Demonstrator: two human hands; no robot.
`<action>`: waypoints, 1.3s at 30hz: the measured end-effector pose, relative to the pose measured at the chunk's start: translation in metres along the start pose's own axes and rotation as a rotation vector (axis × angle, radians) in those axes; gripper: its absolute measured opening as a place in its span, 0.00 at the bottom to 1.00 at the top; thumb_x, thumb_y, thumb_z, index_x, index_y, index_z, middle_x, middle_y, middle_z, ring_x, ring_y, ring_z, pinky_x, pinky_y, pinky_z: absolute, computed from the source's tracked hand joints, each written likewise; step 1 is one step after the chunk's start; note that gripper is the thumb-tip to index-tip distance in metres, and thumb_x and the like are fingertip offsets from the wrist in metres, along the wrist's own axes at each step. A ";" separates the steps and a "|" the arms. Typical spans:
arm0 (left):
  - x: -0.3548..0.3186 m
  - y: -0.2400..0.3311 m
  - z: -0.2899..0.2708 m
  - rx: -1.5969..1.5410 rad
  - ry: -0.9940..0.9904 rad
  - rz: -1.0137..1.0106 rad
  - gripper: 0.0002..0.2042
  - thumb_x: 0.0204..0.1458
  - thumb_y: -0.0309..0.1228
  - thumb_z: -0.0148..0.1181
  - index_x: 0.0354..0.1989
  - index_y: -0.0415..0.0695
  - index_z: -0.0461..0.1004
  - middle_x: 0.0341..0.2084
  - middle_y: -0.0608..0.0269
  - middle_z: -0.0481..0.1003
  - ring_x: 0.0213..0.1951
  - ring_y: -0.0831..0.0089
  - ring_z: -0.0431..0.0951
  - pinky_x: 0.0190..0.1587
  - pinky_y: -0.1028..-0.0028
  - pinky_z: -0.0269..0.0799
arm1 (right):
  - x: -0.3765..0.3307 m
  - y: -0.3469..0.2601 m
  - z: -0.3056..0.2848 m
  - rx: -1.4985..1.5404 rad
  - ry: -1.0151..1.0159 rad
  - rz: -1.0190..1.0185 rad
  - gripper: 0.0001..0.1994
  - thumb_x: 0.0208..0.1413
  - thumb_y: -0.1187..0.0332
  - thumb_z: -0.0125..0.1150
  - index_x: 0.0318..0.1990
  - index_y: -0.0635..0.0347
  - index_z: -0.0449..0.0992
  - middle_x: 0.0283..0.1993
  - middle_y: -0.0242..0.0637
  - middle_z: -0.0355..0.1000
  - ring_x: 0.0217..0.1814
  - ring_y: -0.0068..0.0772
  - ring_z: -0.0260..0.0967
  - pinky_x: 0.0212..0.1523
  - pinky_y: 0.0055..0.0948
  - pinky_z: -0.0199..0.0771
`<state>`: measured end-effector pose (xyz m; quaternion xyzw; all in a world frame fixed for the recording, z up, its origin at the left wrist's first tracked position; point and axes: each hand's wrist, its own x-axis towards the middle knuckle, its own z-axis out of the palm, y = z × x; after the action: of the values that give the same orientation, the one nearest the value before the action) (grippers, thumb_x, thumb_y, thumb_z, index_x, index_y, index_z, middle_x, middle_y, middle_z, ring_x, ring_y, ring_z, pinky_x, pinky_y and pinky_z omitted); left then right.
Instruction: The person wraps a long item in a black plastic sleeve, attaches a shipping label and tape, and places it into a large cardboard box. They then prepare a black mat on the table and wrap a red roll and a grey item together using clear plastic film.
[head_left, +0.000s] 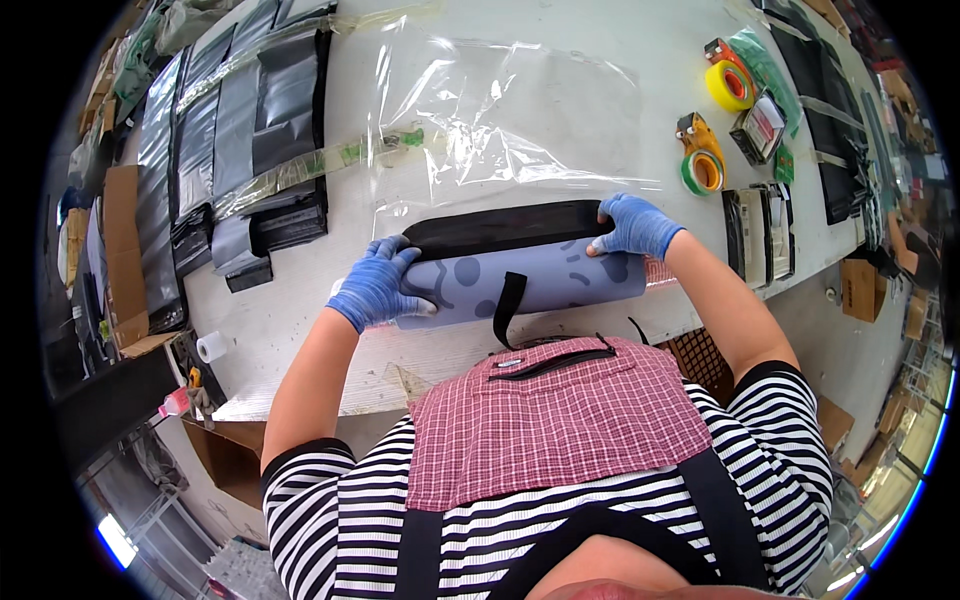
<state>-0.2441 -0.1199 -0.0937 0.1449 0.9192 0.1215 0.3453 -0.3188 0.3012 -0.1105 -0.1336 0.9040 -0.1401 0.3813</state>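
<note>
A rolled blue-grey mat [545, 280] with dark printed shapes lies crosswise at the table's near edge. A long, flat black piece [510, 226], perhaps a pouch, lies along its far side. My left hand [376, 283], in a blue glove, grips the left end, thumb on the mat and fingers by the black piece. At the right end, my gloved right hand [640, 228] grips the mat and the black piece's tip. A black strap [510, 308] hangs off the mat's near side. Just beyond lies a clear plastic bag [510, 120], flat on the table.
Stacks of grey-black plastic bags [245, 120] fill the table's left side, near a white roll [211, 347]. To the right are a yellow tape dispenser [730, 85], another with green tape [702, 170], a small box of cards [760, 130] and black bags [825, 110].
</note>
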 end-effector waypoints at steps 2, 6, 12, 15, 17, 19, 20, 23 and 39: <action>-0.001 0.000 -0.001 -0.014 -0.002 -0.018 0.52 0.32 0.59 0.76 0.66 0.42 0.66 0.66 0.50 0.61 0.69 0.52 0.58 0.70 0.61 0.58 | 0.001 0.001 0.001 0.007 0.017 -0.008 0.35 0.39 0.44 0.77 0.48 0.64 0.77 0.52 0.52 0.74 0.57 0.52 0.71 0.59 0.39 0.70; 0.006 -0.003 -0.004 -0.097 -0.017 -0.034 0.51 0.30 0.57 0.78 0.64 0.41 0.67 0.62 0.49 0.66 0.66 0.53 0.63 0.68 0.62 0.62 | 0.004 0.006 0.001 0.016 0.037 -0.029 0.37 0.37 0.40 0.76 0.47 0.63 0.79 0.49 0.51 0.75 0.56 0.50 0.72 0.57 0.39 0.71; 0.021 -0.011 -0.007 -0.365 -0.064 -0.084 0.47 0.30 0.47 0.81 0.61 0.39 0.68 0.57 0.48 0.69 0.61 0.50 0.69 0.64 0.63 0.65 | 0.012 0.007 -0.005 0.068 -0.047 0.041 0.35 0.39 0.40 0.75 0.46 0.63 0.79 0.49 0.51 0.76 0.54 0.50 0.73 0.55 0.38 0.72; 0.021 -0.006 -0.012 -0.323 -0.078 -0.102 0.47 0.31 0.47 0.81 0.61 0.39 0.68 0.57 0.47 0.69 0.61 0.50 0.69 0.64 0.63 0.65 | 0.006 0.009 -0.005 0.063 -0.057 0.017 0.34 0.44 0.40 0.72 0.47 0.63 0.79 0.51 0.52 0.76 0.55 0.50 0.73 0.56 0.38 0.72; 0.024 -0.006 -0.011 -0.320 -0.073 -0.100 0.47 0.30 0.47 0.81 0.61 0.39 0.68 0.57 0.48 0.69 0.61 0.50 0.69 0.64 0.62 0.65 | -0.002 0.013 0.005 0.042 0.066 -0.078 0.35 0.51 0.40 0.66 0.52 0.64 0.77 0.53 0.53 0.75 0.57 0.52 0.72 0.58 0.39 0.71; 0.023 -0.006 -0.010 -0.321 -0.071 -0.106 0.47 0.30 0.46 0.81 0.61 0.39 0.68 0.57 0.48 0.69 0.61 0.50 0.69 0.64 0.62 0.65 | -0.017 -0.001 0.005 0.044 0.063 -0.082 0.36 0.53 0.39 0.63 0.55 0.65 0.75 0.54 0.54 0.74 0.58 0.52 0.71 0.60 0.39 0.70; 0.022 -0.006 -0.011 -0.319 -0.077 -0.108 0.46 0.30 0.46 0.81 0.61 0.39 0.68 0.57 0.47 0.69 0.61 0.50 0.69 0.64 0.63 0.65 | -0.023 -0.005 0.006 0.047 0.062 -0.085 0.37 0.55 0.38 0.61 0.58 0.65 0.73 0.55 0.54 0.74 0.59 0.53 0.71 0.62 0.39 0.69; 0.024 -0.007 -0.013 -0.321 -0.092 -0.092 0.46 0.31 0.46 0.81 0.61 0.39 0.68 0.57 0.47 0.69 0.60 0.50 0.70 0.64 0.63 0.65 | -0.036 -0.009 0.018 0.003 0.020 -0.170 0.47 0.48 0.32 0.62 0.65 0.64 0.66 0.60 0.55 0.70 0.65 0.54 0.66 0.65 0.42 0.65; 0.042 -0.024 -0.016 -0.672 -0.250 -0.126 0.33 0.40 0.40 0.79 0.53 0.37 0.74 0.43 0.54 0.78 0.49 0.63 0.76 0.56 0.68 0.70 | -0.013 -0.015 -0.005 -0.062 -0.174 -0.243 0.48 0.35 0.41 0.77 0.64 0.57 0.69 0.62 0.47 0.67 0.67 0.49 0.62 0.65 0.40 0.65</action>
<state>-0.2898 -0.1299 -0.1149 -0.0200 0.7858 0.3765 0.4903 -0.3124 0.2927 -0.0934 -0.2655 0.8485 -0.1451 0.4341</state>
